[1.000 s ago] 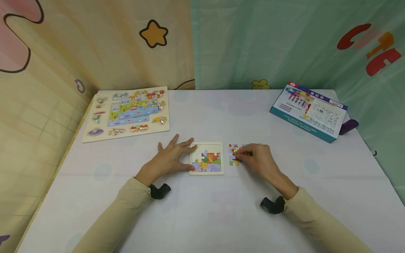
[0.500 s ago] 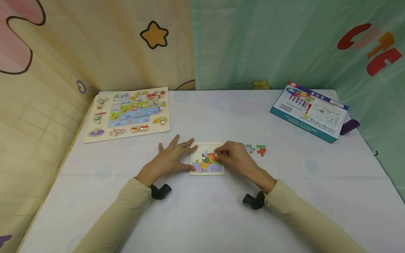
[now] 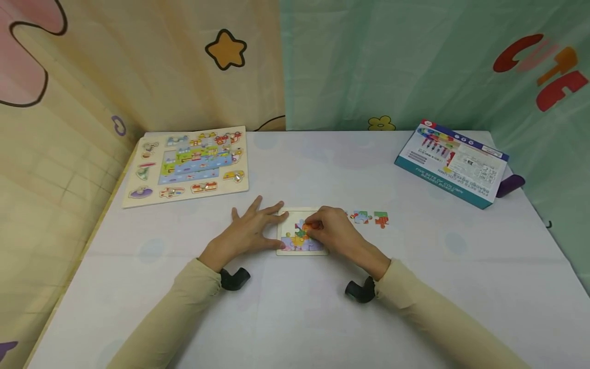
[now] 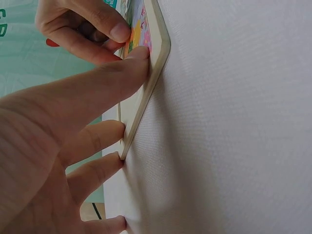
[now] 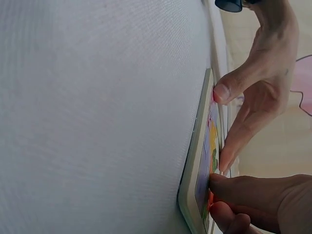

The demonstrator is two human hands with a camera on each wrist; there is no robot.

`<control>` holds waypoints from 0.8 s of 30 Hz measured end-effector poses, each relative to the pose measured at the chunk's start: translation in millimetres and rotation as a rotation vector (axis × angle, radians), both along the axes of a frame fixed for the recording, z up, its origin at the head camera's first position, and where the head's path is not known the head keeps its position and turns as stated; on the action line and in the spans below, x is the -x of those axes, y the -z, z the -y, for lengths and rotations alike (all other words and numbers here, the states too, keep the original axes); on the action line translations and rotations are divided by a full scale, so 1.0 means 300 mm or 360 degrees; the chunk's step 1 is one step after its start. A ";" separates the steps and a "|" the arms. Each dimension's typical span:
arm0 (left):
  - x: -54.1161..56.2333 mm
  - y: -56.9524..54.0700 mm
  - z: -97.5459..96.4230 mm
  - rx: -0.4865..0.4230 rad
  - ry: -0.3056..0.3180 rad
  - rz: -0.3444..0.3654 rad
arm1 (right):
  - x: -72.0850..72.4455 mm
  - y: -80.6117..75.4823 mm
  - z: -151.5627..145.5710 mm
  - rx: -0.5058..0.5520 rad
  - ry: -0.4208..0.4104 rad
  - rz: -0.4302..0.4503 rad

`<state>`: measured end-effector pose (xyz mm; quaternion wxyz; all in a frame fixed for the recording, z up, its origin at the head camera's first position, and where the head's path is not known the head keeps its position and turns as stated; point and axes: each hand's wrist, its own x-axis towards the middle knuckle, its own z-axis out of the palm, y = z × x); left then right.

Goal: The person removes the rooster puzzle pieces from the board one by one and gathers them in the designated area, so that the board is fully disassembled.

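Note:
A small square jigsaw puzzle tray point(image 3: 301, 209) with a pale frame lies on the white table, partly filled with colourful pieces along its lower part. My left hand point(image 3: 244, 233) is spread at its left side, thumb and fingertips resting on the frame, as the left wrist view also shows. Over the tray's right half, my right hand point(image 3: 338, 233) has thumb and fingers pinched together on a puzzle piece that they mostly cover. Loose puzzle pieces point(image 3: 381, 219) lie right of the tray, some partly behind the right hand.
A larger wooden knob puzzle board point(image 3: 189, 200) lies at the back left. At the back right stands a flat printed box point(image 3: 449, 164), with a dark purple object point(image 3: 509, 185) beside it. Printed curtains point(image 3: 341, 66) hang behind the table.
My right hand has moved left from the loose pieces to the tray, bringing a puzzle piece, then shifted slightly further left over it. My left hand has stayed on the frame.

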<state>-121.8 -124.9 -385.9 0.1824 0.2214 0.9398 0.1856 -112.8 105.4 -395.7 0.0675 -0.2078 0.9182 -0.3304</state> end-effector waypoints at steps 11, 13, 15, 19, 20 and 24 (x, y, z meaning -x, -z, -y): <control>0.001 0.000 0.001 -0.0009 -0.0003 0.0012 | 0.010 -0.009 0.010 0.0020 0.0031 0.0122; 0.001 0.000 0.001 -0.0011 -0.0006 0.0018 | 0.011 -0.011 0.011 0.0023 0.0038 0.0136; 0.001 0.000 0.000 -0.0011 -0.0007 0.0021 | 0.011 -0.013 0.012 0.0030 0.0043 0.0148; 0.001 0.000 0.000 -0.0006 -0.0008 0.0022 | 0.010 -0.014 0.011 0.0050 0.0051 0.0151; 0.002 -0.001 0.000 -0.0004 -0.0007 0.0023 | 0.009 -0.013 0.010 0.0055 0.0052 0.0144; 0.002 -0.004 0.002 0.0000 -0.0004 0.0026 | 0.004 -0.013 0.004 0.0113 0.0071 0.0119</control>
